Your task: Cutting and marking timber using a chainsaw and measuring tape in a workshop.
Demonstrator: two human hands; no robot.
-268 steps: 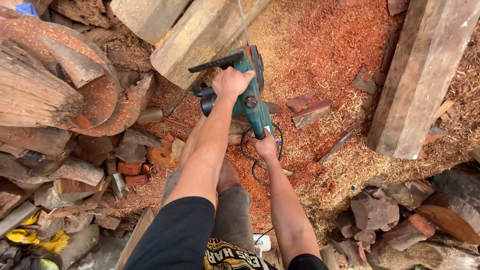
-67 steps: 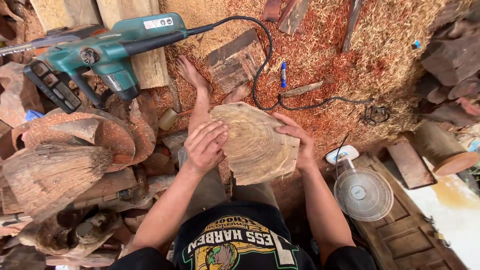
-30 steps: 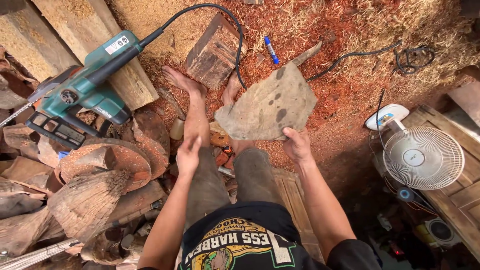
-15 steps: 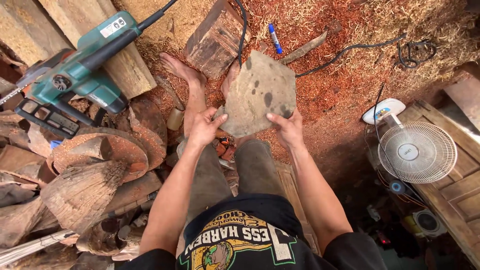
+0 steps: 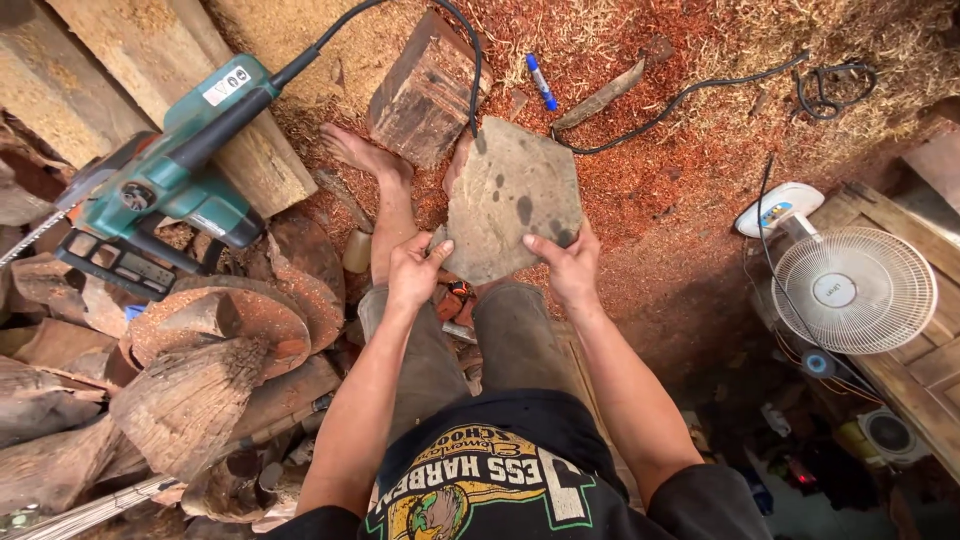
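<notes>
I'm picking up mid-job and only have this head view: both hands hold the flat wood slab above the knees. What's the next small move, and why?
Probably turn the slab a little to check its edges. The left hand and right hand each have a grip only on its lower corners, its grey spotted face is up, and it hangs free over the sawdust floor, clear of the chainsaw.

My right foot hidden behind the flat grey wood slab, green electric chainsaw's bar cut off at left edge, white fan base partly hidden.
</notes>
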